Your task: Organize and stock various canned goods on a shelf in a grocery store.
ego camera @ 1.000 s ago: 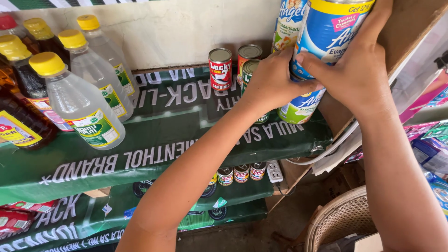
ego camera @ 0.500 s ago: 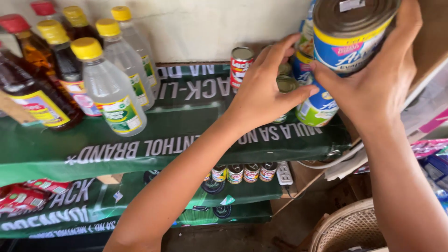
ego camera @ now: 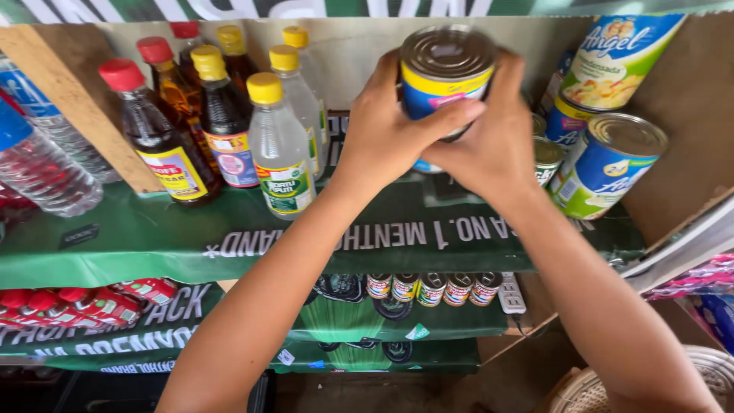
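While both arms reach over a shelf lined with green printed sheeting (ego camera: 153, 245), the left hand (ego camera: 386, 134) and the right hand (ego camera: 489, 149) close together around a blue-and-yellow can (ego camera: 446, 65), lifted clear above the shelf with its metal end tilted toward the camera. The left hand's fingers (ego camera: 451, 115) wrap across the front of the can, while the right hand grips it from the side, thumb up along the can's edge; the two hands touch each other below it.

To the right, a second blue-and-green can (ego camera: 612, 164) leans on its side against other cans, with a taller green-and-white tin (ego camera: 619, 57) above it near the brown wall. To the left stands a cluster of bottles: clear vinegar bottles with yellow caps (ego camera: 279, 149) in front, dark sauce bottles with red caps (ego camera: 157, 138) beside them, and plastic water bottles (ego camera: 38, 164) at the far left edge.

On the lower shelf, a row of small cans (ego camera: 432, 289) sits beneath the arms, and red sachets (ego camera: 76, 302) lie at the lower left. A woven basket (ego camera: 650, 386) shows at the bottom right corner.
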